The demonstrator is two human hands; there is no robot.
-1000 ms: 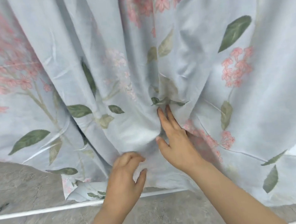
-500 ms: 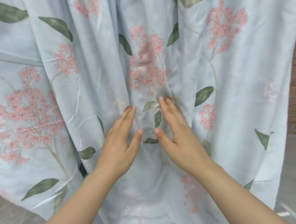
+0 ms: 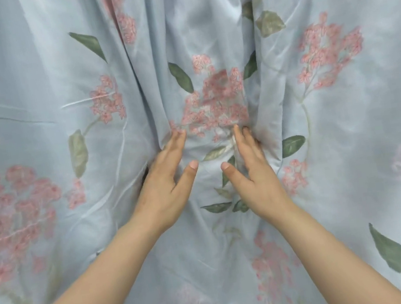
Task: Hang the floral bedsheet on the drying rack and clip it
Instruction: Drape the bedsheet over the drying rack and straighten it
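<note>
- Two bare hands lie flat against the floral bedsheet (image 3: 348, 128), which hangs like a curtain across the whole view. The drying rack and any clips are out of sight.
- Just below and to the left of the central pink flower cluster (image 3: 215, 102) is the left hand (image 3: 165, 186), with its fingers straight and the thumb spread inward. Its outer fingers disappear behind a vertical fold, so I cannot tell whether they hook the cloth.
- Just below and to the right of that cluster, the right hand (image 3: 255, 172) mirrors it. Its fingers are straight and pressed to the fabric, and its far fingers are lost in another fold.
- Neither hand visibly grips anything. Only a narrow strip of cloth beneath the cluster separates the two thumbs.
- The sheet looks thin, light and limp. Deep pleats run upward past the cluster and the surface dents under the palms, so it should give way rather than resist.
- It is hardly fragile, but it is large. Its spread and its tendency to bunch are likely to be the nuisance, not its weight, and it may slide along a smooth rail.
- To flatten it, the sensible hold is the pleat on either side of the cluster, pinched and drawn apart.
- For clipping, the grip belongs well above the cluster, where the cloth crosses the rail, a spot not shown.
</note>
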